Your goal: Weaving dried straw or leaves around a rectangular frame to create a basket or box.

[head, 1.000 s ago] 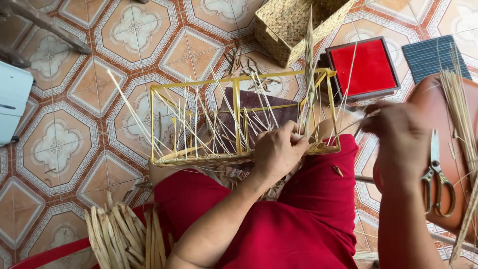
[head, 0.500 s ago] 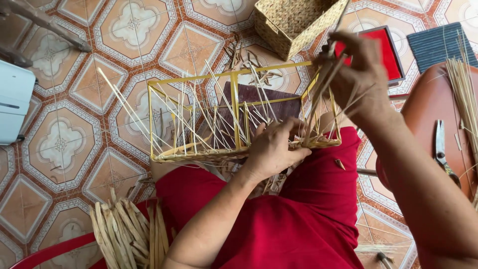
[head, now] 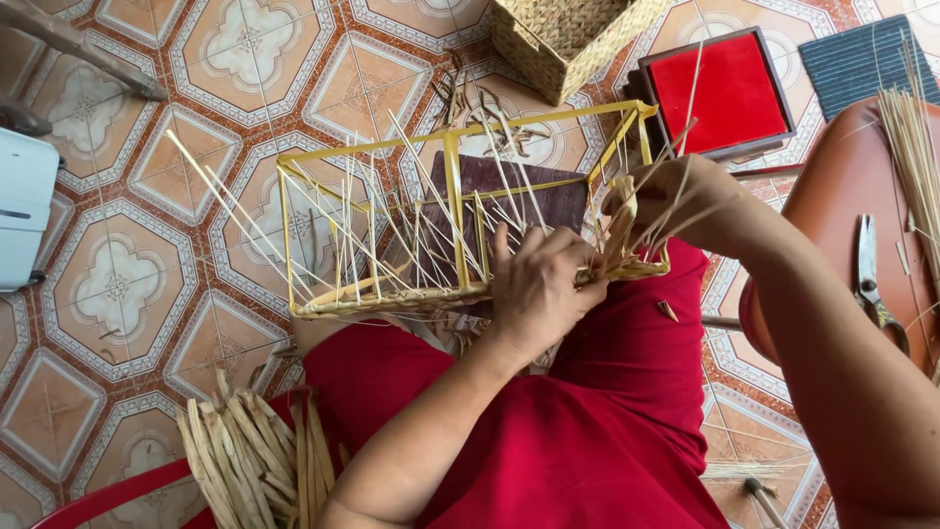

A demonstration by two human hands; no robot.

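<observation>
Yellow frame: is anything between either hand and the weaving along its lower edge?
Nothing visible. The left hand rests on the woven edge of the yellow frame; the right hand grips straw strands at the frame's right corner.

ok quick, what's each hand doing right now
Left hand: closed on the woven bottom edge of the yellow basket frame.
Right hand: closed, pinching straw strands.

Your frame (head: 460, 211) is bright yellow, its straw strands (head: 392, 235) pale tan. Red cloth (head: 587, 431) covers your lap, a red square box (head: 725, 88) sits ahead, and the floor tiles (head: 117, 284) show terracotta-and-cream floral patterns.
</observation>
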